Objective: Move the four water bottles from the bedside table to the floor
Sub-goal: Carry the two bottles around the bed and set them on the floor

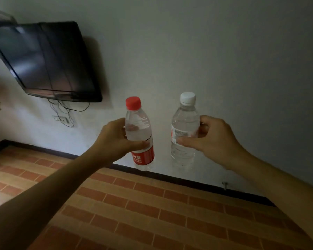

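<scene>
Two bottles, upright: left hand [114, 139] fingers wrap the red-capped bottle [139, 134] mid-body, right hand [213, 138] fingers the white-capped bottle [184, 130]. Full, probably weighty; thin walls likely dent, so mid-body grips suit.

Both arms reach forward, left hand [114, 139] and right hand [211, 139] each curled, fingers [186, 142] wrapped with thumbs nearest the body.
</scene>
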Tool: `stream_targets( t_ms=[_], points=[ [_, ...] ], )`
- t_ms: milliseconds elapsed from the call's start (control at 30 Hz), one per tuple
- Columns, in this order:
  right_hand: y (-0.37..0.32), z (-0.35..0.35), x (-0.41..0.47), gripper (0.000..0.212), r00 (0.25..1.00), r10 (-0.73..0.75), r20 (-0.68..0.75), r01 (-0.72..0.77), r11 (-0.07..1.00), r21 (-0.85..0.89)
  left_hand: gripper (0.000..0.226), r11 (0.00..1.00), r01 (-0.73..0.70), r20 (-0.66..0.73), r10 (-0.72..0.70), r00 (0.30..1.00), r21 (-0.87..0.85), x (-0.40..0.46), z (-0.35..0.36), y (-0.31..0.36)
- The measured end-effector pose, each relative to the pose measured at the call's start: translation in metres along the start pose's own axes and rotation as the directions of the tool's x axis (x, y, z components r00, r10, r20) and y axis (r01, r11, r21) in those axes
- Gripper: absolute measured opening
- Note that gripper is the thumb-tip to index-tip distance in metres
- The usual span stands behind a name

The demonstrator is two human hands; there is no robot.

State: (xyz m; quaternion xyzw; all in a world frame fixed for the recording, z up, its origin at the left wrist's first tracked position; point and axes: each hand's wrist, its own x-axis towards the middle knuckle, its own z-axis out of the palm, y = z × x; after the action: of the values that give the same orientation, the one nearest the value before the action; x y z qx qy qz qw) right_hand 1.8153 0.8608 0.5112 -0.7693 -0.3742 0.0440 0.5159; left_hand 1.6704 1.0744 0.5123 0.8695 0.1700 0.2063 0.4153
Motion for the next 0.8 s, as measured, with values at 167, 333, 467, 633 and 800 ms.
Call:
stream_targets(
  t_ms=[167, 333, 467, 633, 800],
  points=[
    [0.044, 0.031, 0.111, 0.051, 0.992, -0.064, 0.109, 0.06, 0.997, 0.039, 0.062, 0.998, 0.062, -0.123, -0.058, 0.991, 0.03, 0.077, -0.004, -0.039],
    [0.074, 0.078, 0.221, 0.051, 0.942, -0.19, 0.276, 0.167, 0.981, 0.103, 0.063, 0.983, 0.18, -0.279, -0.162, 0.946, 0.038, 0.134, -0.012, -0.078],
    [0.084, 0.128, 0.292, 0.055, 0.871, -0.269, 0.412, 0.241, 0.963, 0.12, 0.056, 0.962, 0.271, -0.397, -0.244, 0.885, 0.013, 0.159, -0.028, -0.111],
    [0.084, 0.211, 0.354, 0.058, 0.756, -0.357, 0.549, 0.299, 0.934, 0.195, 0.048, 0.927, 0.376, -0.556, -0.317, 0.768, -0.009, 0.169, -0.062, -0.158],
    [0.067, 0.319, 0.395, 0.061, 0.639, -0.443, 0.629, 0.336, 0.896, 0.291, 0.06, 0.894, 0.442, -0.671, -0.374, 0.64, -0.076, 0.166, -0.109, -0.224]
  ],
)
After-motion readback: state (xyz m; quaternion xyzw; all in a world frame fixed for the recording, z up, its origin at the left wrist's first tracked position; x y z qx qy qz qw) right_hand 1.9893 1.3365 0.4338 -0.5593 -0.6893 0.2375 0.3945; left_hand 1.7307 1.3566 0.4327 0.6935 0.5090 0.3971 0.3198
